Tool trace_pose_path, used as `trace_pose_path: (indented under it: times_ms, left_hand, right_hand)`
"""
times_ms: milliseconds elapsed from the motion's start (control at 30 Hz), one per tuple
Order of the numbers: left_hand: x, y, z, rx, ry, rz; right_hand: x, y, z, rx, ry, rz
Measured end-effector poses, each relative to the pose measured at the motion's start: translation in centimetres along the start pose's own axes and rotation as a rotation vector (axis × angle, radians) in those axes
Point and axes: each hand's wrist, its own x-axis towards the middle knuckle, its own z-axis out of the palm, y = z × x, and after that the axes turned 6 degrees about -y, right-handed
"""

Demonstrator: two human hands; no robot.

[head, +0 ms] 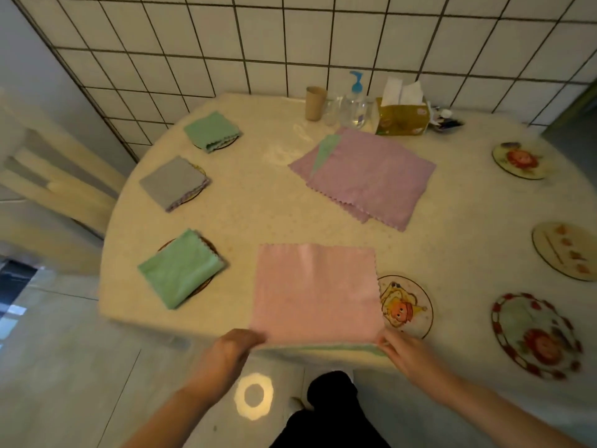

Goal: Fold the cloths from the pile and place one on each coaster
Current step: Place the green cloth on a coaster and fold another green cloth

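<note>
Head view | pink cloth (315, 292) — soft, limp | left hand (226, 350), right hand (408, 354) pinch near corners — best hold there

Bare forearms, no sleeves; black trousers (326, 415), pale shoe (295, 404).

One head-worn view covered the whole scene. It looked forward and steeply down from standing height over the near edge of the round table (245, 218), close enough that both forearms entered from the bottom of the frame and the floor (80, 367) showed beneath them. The camera faced the tiled wall (323, 37) behind the table, which filled the top of the picture. The wide lens bent the wall's grid lines and the table rim. A chair (55, 185) sat at the left edge, and a dark trouser leg (329, 412) showed bottom centre.
</note>
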Motion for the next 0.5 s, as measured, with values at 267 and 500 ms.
trace_pose_path:
  times_ms: [267, 500]
  left_hand:
    - [4.9, -0.2, -3.8, -0.456, 0.125, -0.367]
    - [10.8, -1.0, -4.3, -0.735, 0.213, -0.619]
  right_hand:
    - [2.8, -1.7, -4.1, 0.271, 0.423, 0.177]
    - [8.7, -0.8, -8.0, 0.460, 0.509, 0.375]
